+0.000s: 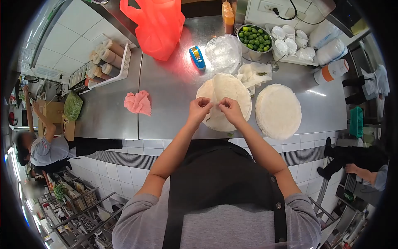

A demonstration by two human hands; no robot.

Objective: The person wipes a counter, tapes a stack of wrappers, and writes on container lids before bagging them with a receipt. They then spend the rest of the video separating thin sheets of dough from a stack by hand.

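Observation:
A stack of thin, pale round wrappers (238, 93) lies on the steel counter in front of me. Over its left part, my left hand (199, 109) pinches the edge of a top sheet that is partly lifted and folded. My right hand (230, 110) pinches the same sheet close beside it, with fingertips nearly meeting. A second round stack of wrappers (278, 111) sits to the right. Behind the first stack are crumpled wrapper scraps (256, 74) and a clear plastic bag (224, 52). A small green bit (230, 135) lies at the counter's front edge.
A blue tape dispenser (197, 58), red plastic bag (155, 31) and pink cloth (138, 103) are left of the stacks. Behind stand a bowl of limes (255, 38), white cups (285, 39) and a bottle rack (124, 66). People (47, 147) are on both sides.

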